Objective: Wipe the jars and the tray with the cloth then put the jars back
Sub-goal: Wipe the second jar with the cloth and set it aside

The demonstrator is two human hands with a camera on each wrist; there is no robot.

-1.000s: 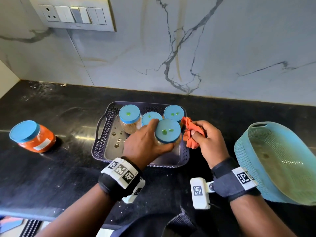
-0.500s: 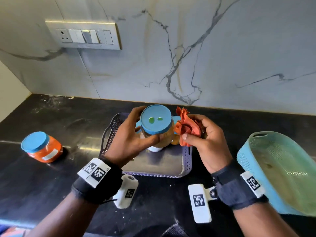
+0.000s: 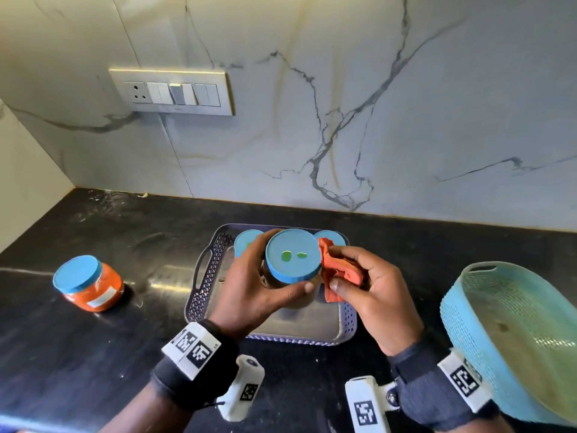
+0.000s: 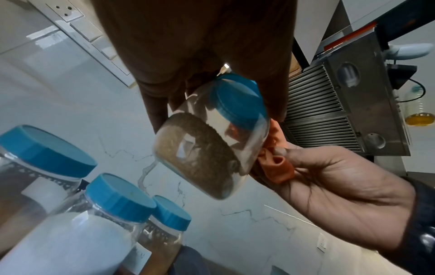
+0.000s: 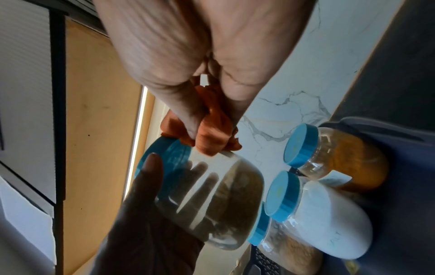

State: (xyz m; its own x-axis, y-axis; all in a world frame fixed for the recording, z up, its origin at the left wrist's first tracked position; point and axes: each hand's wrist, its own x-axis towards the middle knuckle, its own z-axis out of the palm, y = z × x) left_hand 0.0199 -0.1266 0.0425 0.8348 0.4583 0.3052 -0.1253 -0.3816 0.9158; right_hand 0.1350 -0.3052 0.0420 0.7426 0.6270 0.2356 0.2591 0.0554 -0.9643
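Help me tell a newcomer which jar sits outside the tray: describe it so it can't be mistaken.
On the black counter, look left of the dark perforated tray. The jar stands alone there. Blue-lidded like the others, it alone holds bright orange-red contents.

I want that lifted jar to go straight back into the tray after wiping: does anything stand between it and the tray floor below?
Nothing visible does. The left hand holds the brown-filled jar above the tray, whose near floor is bare. The other jars stand at its far end. The right hand presses the orange cloth against the jar's side.
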